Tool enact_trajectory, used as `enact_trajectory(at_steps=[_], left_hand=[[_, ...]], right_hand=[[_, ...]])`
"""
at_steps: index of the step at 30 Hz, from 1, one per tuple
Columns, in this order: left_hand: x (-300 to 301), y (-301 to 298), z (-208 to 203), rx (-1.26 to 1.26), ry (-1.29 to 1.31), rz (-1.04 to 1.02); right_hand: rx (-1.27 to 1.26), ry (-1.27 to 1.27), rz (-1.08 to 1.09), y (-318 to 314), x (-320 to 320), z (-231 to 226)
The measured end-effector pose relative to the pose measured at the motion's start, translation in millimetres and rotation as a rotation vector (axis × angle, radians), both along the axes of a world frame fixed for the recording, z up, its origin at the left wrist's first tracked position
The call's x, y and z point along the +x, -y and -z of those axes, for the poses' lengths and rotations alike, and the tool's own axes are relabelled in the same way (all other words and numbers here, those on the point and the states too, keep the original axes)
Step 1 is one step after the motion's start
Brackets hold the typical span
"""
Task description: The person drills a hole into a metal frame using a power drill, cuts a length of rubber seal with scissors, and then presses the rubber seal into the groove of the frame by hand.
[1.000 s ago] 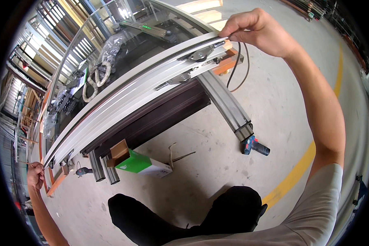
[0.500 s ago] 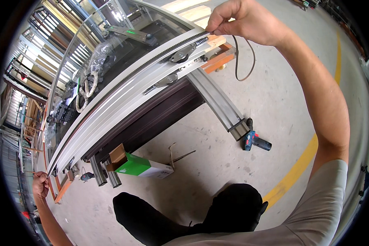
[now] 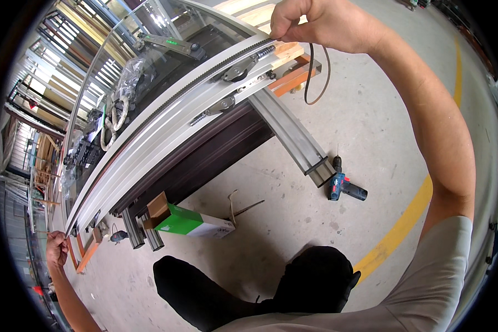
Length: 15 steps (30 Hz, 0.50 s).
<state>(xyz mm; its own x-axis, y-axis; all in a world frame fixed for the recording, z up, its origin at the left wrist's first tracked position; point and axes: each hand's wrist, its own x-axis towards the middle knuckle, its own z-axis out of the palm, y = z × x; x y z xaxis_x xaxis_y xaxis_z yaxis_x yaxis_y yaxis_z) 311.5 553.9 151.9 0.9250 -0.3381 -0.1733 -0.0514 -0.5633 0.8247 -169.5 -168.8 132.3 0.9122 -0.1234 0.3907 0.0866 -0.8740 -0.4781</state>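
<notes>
A black toothed belt runs stretched along a long white metal rail. My right hand pinches the belt near the rail's right end, and its loose tail hangs in a loop beyond my fingers. Far off to the left, my left hand is closed at the rail's other end, where the belt seems to run into its fingers. Two grey pulley brackets with springs, an upper one and a lower one, sit on the rail between my hands, nearer the right one.
A glass panel lies behind the rail. Metal profile legs and an orange frame stand below. On the floor are a cordless drill, a green-and-white box and another tool. My knees fill the bottom.
My right hand has shifted slightly left along the rail with the belt in its fingers. The hanging loop has swung left and narrowed. My left hand stays at the far end.
</notes>
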Motion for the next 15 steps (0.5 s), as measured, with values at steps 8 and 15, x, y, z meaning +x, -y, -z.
enact_trajectory(at_steps=[8, 15], left_hand=[[25, 36, -68, 0.818, 0.606, 0.010], [-165, 336, -66, 0.452, 1.488, 0.390]], right_hand=[[-0.068, -0.024, 0.022, -3, -4, -5], [-0.091, -0.080, -0.003, -14, 14, -12]])
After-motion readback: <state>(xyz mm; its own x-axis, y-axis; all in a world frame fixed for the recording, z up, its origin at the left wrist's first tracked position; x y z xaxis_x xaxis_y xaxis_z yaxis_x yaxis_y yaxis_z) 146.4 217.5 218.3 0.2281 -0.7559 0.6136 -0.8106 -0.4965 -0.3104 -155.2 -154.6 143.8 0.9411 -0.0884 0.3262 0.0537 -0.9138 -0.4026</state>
